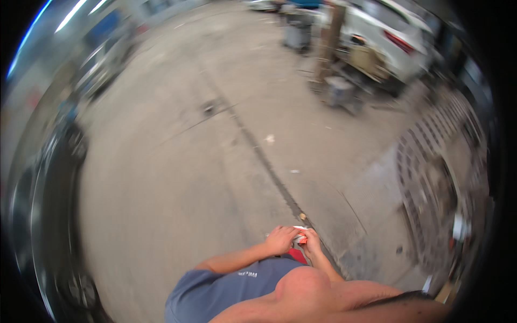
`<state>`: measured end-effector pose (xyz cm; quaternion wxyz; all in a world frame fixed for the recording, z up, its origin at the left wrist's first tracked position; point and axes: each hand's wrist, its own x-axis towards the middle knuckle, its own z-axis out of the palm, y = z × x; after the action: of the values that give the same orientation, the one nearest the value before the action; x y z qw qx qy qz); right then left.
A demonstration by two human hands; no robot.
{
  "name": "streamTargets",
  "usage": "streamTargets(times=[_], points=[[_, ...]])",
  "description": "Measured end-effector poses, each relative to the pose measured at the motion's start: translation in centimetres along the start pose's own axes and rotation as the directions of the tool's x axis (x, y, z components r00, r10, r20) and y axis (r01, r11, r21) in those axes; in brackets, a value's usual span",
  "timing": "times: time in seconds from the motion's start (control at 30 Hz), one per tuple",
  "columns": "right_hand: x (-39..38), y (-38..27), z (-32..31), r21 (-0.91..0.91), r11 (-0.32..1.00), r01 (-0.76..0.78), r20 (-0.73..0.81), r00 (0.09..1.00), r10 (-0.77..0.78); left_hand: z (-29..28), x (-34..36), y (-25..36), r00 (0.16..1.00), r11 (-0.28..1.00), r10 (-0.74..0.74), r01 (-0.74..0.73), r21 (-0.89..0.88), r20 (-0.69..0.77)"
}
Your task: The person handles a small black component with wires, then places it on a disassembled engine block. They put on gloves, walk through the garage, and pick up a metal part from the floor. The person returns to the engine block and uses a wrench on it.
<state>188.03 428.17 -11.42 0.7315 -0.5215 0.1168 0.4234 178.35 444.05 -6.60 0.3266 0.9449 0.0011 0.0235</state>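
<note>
Close in front of my body, at the lower middle of the head view, my two hands meet around a small red-and-white packet (300, 235). My left hand (281, 240) closes over its left side with curled fingers. On the other side my right hand (312, 243) grips the packet's right end. Fingers cover much of it, so its exact kind cannot be made out. Something red (298, 255) shows just below the hands, against my grey-blue shirt (231, 285).
A dark car (51, 215) stands along the left, with a silver car (105, 64) beyond. At the far right are a white car (385, 32), a post (329, 43) and a bucket (339, 89). A slotted metal frame (431, 145) lies right. A groove (264, 159) crosses the concrete floor.
</note>
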Motion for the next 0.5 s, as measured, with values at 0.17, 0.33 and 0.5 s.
streamTargets(times=[0.17, 0.33, 0.5], points=[[7.7, 1.7, 5.8, -0.585, 0.789, 0.186, 0.378, 0.924, 0.063, -5.9, 1.3, -5.7, 0.83, 0.848, -0.527, 0.527, 0.053, 0.18], [11.8, 2.3, 18.5, -0.811, 0.471, 0.347, 0.541, 0.752, 0.376, -7.5, -2.0, -15.3, 0.685, -0.142, -0.702, 0.135, -0.981, 0.196], [19.7, 2.9, 30.5, -0.76, 0.593, 0.266, 0.581, 0.687, 0.436, -7.8, -3.4, -27.3, 0.409, 0.46, -0.832, 0.132, -0.878, -0.374]])
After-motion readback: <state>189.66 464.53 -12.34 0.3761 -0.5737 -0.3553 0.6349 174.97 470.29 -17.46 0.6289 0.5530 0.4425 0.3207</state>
